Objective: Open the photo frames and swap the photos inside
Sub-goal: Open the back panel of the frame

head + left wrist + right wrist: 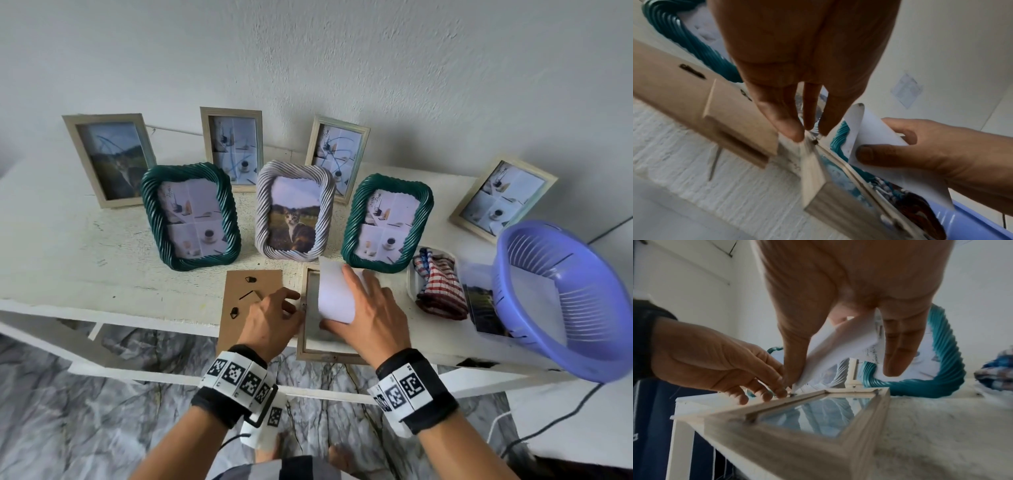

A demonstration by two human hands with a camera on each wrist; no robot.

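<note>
A pale wooden rectangular photo frame lies face down at the front edge of a white, rough-painted tabletop, its long axis running from the person toward the wall and its near short end jutting slightly past the edge. Its back is open, showing reflective glass inside.

The right hand pinches a white-backed photo print between thumb and fingers; the print is curled, blank side up, and held over the open frame. The left hand has its fingers held close together, fingertips touching the frame's left rail beside a small metal tab.

Just left of the frame lies a brown cardboard backing board with black clips, also overhanging the front edge.

Behind, standing upright and facing the person: two dark green twisted-rope frames and flank a white twisted-rope frame showing a cat. Four more pale wooden frames lean near the textured wall.

To the right sit a red checked cloth in a white tray, a loose landscape photo, and a blue-violet plastic colander that overhangs the tabletop's right front corner.
</note>
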